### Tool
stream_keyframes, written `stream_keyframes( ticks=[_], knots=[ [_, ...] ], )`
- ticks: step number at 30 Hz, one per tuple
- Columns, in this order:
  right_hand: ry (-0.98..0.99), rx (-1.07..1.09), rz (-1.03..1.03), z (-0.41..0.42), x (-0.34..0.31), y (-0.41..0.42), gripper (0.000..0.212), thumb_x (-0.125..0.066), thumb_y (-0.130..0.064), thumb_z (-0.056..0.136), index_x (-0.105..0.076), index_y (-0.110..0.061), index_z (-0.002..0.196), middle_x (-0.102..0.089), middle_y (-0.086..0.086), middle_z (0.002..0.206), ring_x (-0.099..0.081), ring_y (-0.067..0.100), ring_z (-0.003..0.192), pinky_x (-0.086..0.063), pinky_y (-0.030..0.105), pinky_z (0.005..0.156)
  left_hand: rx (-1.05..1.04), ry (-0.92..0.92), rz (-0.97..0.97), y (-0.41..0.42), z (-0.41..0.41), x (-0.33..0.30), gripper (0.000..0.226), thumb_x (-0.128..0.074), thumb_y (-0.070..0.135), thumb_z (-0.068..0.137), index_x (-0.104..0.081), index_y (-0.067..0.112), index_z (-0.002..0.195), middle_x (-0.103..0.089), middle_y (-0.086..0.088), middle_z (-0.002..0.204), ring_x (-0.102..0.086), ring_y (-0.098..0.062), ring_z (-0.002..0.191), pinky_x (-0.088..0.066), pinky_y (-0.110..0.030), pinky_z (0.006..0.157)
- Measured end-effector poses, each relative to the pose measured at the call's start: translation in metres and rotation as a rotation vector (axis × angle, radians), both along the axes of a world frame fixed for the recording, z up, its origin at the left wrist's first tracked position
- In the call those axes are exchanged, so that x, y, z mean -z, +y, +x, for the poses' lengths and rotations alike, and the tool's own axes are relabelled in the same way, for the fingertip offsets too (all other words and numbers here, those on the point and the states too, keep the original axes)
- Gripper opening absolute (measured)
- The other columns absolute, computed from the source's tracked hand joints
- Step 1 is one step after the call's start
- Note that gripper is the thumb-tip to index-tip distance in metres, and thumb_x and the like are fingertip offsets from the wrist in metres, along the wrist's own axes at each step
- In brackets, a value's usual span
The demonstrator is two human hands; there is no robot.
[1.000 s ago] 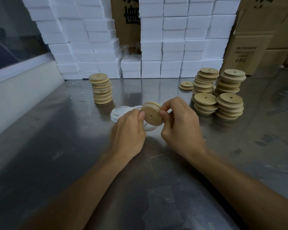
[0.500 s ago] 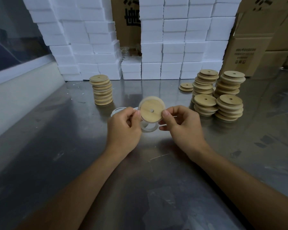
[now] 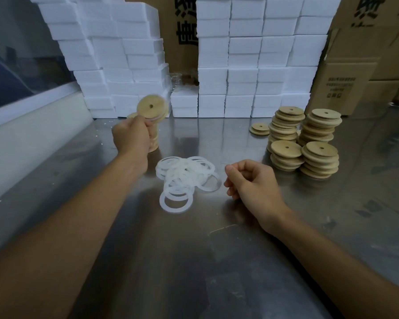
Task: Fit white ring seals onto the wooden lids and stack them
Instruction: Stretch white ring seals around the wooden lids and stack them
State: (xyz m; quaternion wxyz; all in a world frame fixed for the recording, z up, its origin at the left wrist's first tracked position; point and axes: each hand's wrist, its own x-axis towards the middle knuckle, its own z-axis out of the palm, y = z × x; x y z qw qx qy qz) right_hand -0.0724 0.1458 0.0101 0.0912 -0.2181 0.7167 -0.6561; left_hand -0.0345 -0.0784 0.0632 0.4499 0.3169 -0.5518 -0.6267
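Nearest us, our right hand (image 3: 251, 183) hovers over the desk (image 3: 217, 261), loosely curled and empty, just right of the ring pile (image 3: 184, 178). Farther off, our left hand (image 3: 130, 137) grips a lid (image 3: 152, 108), tilted, directly above the left stack (image 3: 154, 141), which it half hides.

Two hands (image 3: 130, 137), five lid stacks (image 3: 286, 155), one ring pile (image 3: 184, 178).
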Motion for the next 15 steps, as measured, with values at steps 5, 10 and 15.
stream_keyframes(
  ticks=[5,10,15],
  knots=[
    [-0.001,-0.005,-0.006,-0.002,0.001,0.000,0.017,-0.062,-0.019,0.096,-0.066,-0.007,0.085,-0.068,0.003,0.063,-0.059,0.009,0.052,-0.049,0.021,0.050,-0.077,-0.152,-0.013,-0.038,-0.017,-0.009,0.028,-0.050,0.011,0.084,-0.057,0.018,0.058,-0.054,0.002,0.053,-0.041,-0.013,0.039,-0.035,-0.017,0.045],
    [0.004,-0.011,-0.005,-0.003,0.002,-0.001,0.016,-0.062,-0.019,0.095,-0.066,-0.007,0.085,-0.068,0.002,0.063,-0.059,0.008,0.051,-0.049,0.019,0.050,-0.051,-0.242,-0.020,-0.052,-0.028,-0.009,0.028,-0.050,0.008,0.084,-0.061,0.016,0.059,-0.057,0.000,0.057,-0.038,-0.010,0.029,-0.038,-0.017,0.045],
    [0.006,-0.014,-0.011,-0.004,0.004,-0.001,0.016,-0.063,-0.019,0.095,-0.066,-0.009,0.084,-0.068,0.001,0.062,-0.059,0.009,0.051,-0.049,0.020,0.050,-0.117,-0.264,0.010,-0.059,-0.034,-0.008,0.025,-0.047,0.006,0.084,-0.062,0.011,0.065,-0.060,0.000,0.063,-0.037,-0.008,0.024,-0.035,-0.016,0.040]
  ],
)
